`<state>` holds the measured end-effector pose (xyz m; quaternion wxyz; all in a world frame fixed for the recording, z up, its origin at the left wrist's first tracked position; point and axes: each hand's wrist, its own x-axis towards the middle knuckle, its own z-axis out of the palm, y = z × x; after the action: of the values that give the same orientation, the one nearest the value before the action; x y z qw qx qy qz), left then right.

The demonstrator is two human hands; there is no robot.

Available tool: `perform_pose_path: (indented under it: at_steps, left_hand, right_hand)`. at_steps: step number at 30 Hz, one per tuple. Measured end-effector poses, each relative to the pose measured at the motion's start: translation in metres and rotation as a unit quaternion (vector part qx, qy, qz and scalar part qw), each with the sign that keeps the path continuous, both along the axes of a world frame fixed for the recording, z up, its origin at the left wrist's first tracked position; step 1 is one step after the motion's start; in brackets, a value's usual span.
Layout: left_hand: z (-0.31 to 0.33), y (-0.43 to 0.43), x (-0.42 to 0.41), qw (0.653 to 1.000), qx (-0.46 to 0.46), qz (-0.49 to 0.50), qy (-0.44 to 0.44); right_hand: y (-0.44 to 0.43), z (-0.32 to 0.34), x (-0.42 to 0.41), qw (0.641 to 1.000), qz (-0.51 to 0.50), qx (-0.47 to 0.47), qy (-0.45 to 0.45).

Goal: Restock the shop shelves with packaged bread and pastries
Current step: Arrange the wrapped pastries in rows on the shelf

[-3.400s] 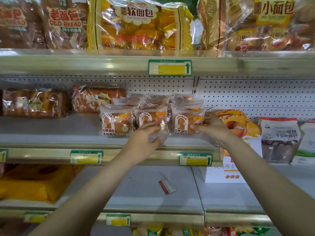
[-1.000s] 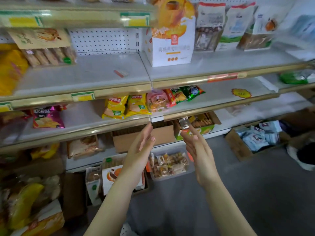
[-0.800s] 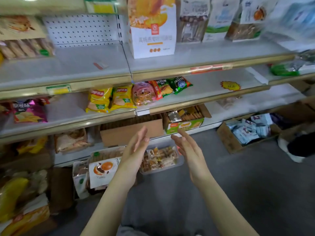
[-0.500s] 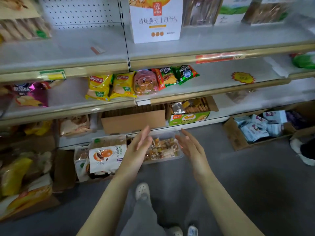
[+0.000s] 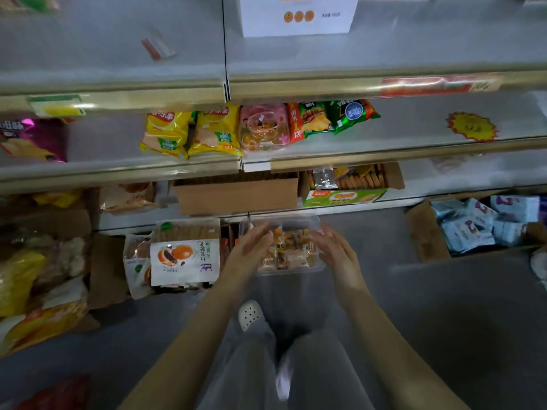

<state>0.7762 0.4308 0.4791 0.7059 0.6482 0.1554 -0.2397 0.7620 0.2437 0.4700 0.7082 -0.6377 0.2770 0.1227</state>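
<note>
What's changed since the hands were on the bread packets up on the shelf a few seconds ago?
Both hands left the shelf packets and came down toward the floor. The left hand and right hand now flank the clear tray of pastries, fingers straight, no grip visible yet. Unchanged over the last second: yellow chip bags and cardboard box.

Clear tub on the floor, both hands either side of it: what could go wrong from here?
1. The left hand and right hand are open with straight fingers. Squeezing the clear tub by its thin-looking walls might let it slip.
2. If it tilts, the wrapped pastries could spill. I cannot tell whether it has a lid.
3. The left hand is close to the white pastry bag and might snag it.
</note>
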Motion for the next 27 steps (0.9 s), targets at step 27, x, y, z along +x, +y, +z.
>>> perform_pose_path:
  at_steps: [27]
  left_hand:
    - [-0.264, -0.065, 0.039, 0.962, 0.088, 0.120, 0.230]
  right_hand:
    - [-0.085, -0.271, 0.095, 0.955, 0.209, -0.082, 0.195]
